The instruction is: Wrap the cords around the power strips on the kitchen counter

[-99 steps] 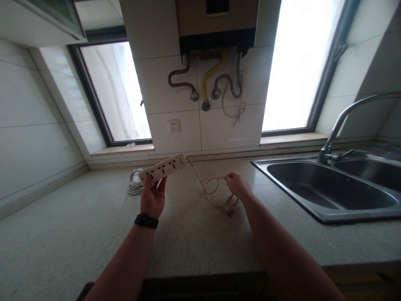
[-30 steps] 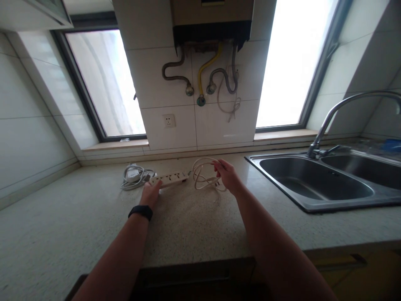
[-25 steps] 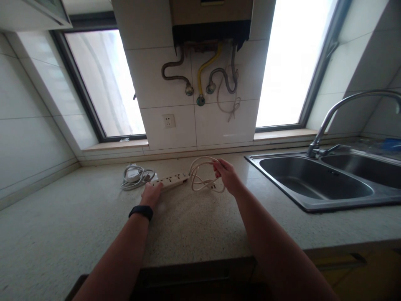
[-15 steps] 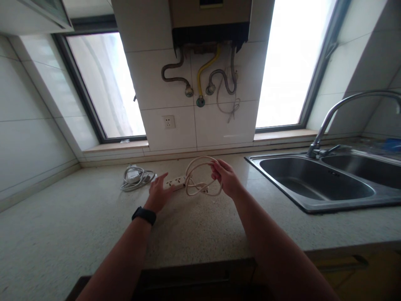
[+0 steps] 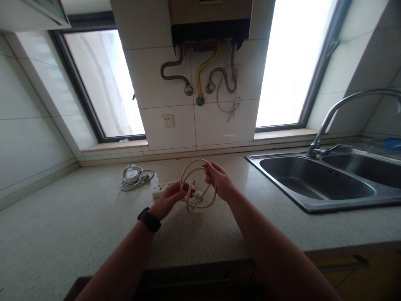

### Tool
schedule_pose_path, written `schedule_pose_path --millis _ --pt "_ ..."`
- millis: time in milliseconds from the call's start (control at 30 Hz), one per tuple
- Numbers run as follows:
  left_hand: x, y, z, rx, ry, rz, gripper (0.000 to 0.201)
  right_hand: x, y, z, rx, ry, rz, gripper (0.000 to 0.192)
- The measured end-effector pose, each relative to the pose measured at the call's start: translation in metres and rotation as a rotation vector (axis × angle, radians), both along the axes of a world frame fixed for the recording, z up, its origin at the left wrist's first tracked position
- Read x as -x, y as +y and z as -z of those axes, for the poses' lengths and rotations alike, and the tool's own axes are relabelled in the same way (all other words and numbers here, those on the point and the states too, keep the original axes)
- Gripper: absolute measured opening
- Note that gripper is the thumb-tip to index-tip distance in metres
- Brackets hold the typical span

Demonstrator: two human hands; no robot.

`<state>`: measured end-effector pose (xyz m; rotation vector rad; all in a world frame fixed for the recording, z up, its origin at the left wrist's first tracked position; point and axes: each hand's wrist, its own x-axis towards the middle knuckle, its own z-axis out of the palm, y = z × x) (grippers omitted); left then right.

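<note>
A coiled white power cord [image 5: 205,205] stands in loops just above the countertop. My right hand [image 5: 219,179] pinches the loops at their upper right. At the left side of the coil is my left hand [image 5: 172,195], its fingers closed around the cord. Behind my left hand lies a white power strip [image 5: 159,189], partly covered by that hand. The cord's white plug [image 5: 198,196] shows through the loops. Further left, a second bundle of grey-white cable [image 5: 133,177] with a white adapter rests on the counter, touched by neither hand.
To the right, a double steel sink [image 5: 316,179] with a tall curved faucet [image 5: 326,119] is set into the speckled countertop [image 5: 78,234]. A wall socket [image 5: 168,121] is on the tiles behind. Above hangs a water heater [image 5: 211,25] with hoses.
My left hand has moved right, from the power strip to the cord coil, and closed on it. My right hand has shifted slightly left with the loops.
</note>
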<state>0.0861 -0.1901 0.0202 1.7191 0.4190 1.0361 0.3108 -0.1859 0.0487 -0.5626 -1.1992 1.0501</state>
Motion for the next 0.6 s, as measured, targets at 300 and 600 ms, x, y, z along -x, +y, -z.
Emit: schedule_pose_path --millis 300,600 --pt "0.001 -0.004 -0.005 0.280 -0.286 -0.042 0.029 -0.002 -0.006 -0.003 0.002 -0.067 -0.091 0.034" --pt "0.007 -0.004 -0.016 0.420 -0.511 0.071 0.033 0.001 -0.002 0.008 0.043 -0.123 -0.451 0.063"
